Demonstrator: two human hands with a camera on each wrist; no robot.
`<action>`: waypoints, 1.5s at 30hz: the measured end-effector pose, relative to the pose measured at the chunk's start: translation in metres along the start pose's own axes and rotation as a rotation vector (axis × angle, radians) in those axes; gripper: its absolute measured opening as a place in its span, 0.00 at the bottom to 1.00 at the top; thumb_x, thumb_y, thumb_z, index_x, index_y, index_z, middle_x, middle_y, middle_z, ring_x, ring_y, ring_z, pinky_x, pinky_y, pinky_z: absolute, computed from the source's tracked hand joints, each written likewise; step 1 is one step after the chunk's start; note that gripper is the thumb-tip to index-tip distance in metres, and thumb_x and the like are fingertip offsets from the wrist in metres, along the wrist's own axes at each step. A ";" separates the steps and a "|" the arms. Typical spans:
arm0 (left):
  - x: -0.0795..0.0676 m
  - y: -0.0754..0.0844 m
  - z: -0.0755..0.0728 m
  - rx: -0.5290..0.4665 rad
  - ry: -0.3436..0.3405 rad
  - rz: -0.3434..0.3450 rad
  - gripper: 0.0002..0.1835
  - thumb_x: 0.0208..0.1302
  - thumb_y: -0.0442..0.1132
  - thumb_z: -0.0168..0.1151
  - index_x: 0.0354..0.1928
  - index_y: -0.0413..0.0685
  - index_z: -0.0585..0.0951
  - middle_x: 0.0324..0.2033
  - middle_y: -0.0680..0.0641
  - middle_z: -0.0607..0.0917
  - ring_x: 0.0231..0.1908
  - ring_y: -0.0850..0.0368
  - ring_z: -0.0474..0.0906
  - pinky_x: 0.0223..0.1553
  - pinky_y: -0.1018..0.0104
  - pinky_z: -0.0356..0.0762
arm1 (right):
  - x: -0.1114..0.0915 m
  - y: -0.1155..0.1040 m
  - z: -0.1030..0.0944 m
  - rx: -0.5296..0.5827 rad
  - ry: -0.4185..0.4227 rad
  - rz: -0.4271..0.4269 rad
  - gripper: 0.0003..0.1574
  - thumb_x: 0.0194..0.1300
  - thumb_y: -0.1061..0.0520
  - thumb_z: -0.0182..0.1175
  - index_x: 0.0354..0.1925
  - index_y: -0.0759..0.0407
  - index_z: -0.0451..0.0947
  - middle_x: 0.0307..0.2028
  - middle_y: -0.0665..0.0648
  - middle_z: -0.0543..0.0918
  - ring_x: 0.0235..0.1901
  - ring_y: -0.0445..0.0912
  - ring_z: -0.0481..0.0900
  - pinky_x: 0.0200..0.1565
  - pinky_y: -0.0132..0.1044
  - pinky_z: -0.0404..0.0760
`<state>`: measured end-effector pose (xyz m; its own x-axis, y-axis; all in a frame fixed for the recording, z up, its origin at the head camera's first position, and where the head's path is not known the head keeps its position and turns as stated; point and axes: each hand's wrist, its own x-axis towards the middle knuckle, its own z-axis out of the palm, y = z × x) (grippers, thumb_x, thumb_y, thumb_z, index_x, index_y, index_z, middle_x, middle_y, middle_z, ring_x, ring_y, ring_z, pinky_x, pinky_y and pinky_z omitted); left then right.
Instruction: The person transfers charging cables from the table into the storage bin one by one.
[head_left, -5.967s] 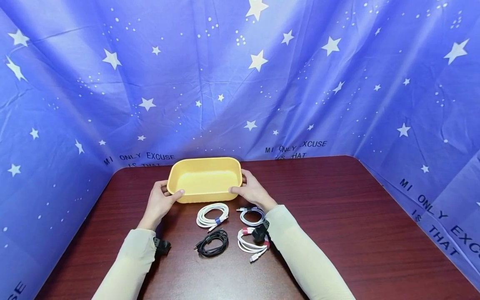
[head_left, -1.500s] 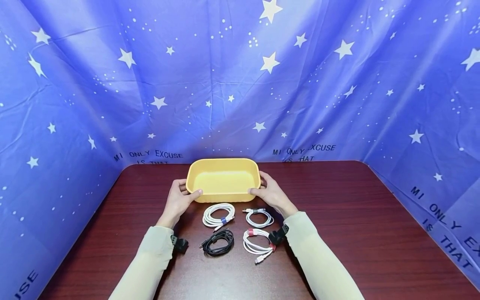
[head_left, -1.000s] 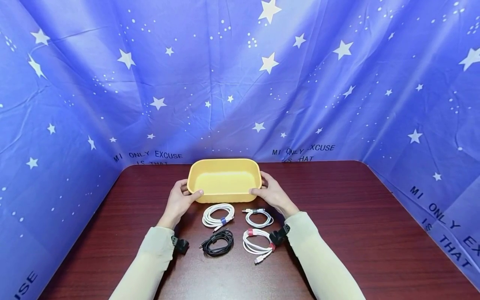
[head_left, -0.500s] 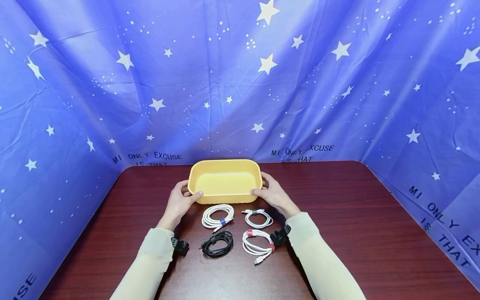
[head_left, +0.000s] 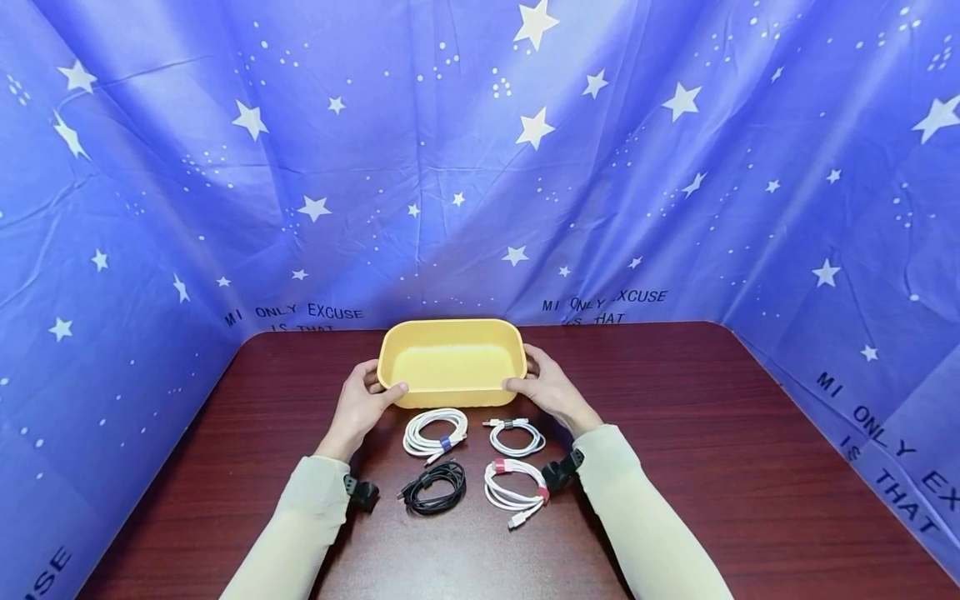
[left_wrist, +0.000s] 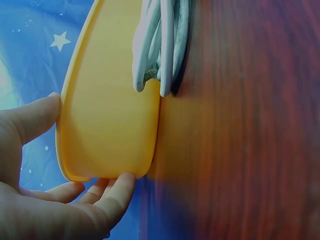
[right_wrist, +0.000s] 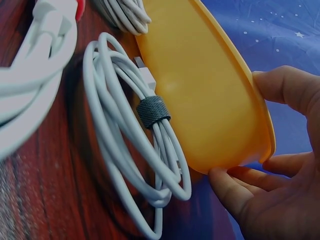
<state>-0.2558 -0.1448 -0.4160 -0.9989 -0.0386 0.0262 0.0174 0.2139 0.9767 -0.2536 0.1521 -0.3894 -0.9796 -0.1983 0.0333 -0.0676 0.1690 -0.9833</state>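
At the far side of the table, a yellow plastic bin (head_left: 452, 398) stands upright, its inside bare. My left hand (head_left: 360, 406) holds its left end, thumb on the near rim and fingers on the end wall. The right end is gripped the same way by my right hand (head_left: 553, 390). Just in front of the bin lie a thick white cable coil (head_left: 420, 432) with a blue strap and a thinner pale coil (head_left: 517, 448) with a dark strap (right_wrist: 153, 111). Nearer are a black cable coil (head_left: 435, 498) and a white coil (head_left: 510, 502) with red straps.
The dark reddish wood table (head_left: 675, 467) stretches out on both sides of the arms. A blue star-printed curtain (head_left: 465, 167) closes in the back and both sides, close behind the bin. A small black camera (head_left: 365, 496) sits on the left wrist, with another (head_left: 557, 475) on the right.
Over the six seconds the bin, held in both hands, has shifted to the right relative to the cable coils. Lately it has barely moved. The coils stay where they were.
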 end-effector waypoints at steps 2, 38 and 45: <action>0.000 0.000 0.000 0.004 0.001 -0.003 0.36 0.55 0.31 0.69 0.65 0.38 0.64 0.51 0.36 0.75 0.52 0.45 0.77 0.42 0.70 0.76 | -0.003 -0.004 0.001 -0.016 0.004 -0.004 0.50 0.54 0.69 0.62 0.69 0.74 0.49 0.57 0.79 0.69 0.54 0.65 0.73 0.48 0.34 0.77; 0.001 0.000 0.005 0.028 0.011 0.015 0.36 0.54 0.33 0.70 0.64 0.39 0.65 0.51 0.37 0.77 0.52 0.45 0.77 0.45 0.62 0.78 | 0.005 0.010 -0.006 -0.052 0.024 0.010 0.50 0.54 0.67 0.64 0.70 0.72 0.50 0.58 0.75 0.69 0.55 0.63 0.72 0.47 0.34 0.77; 0.003 -0.002 0.006 0.036 0.015 0.029 0.36 0.54 0.33 0.70 0.64 0.39 0.65 0.50 0.36 0.77 0.51 0.45 0.77 0.45 0.63 0.77 | 0.014 0.024 -0.009 -0.080 0.030 0.001 0.50 0.54 0.65 0.65 0.70 0.69 0.52 0.56 0.72 0.72 0.53 0.58 0.74 0.46 0.33 0.77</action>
<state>-0.2589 -0.1398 -0.4192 -0.9972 -0.0459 0.0582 0.0449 0.2502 0.9671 -0.2707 0.1625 -0.4108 -0.9848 -0.1692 0.0392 -0.0808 0.2462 -0.9658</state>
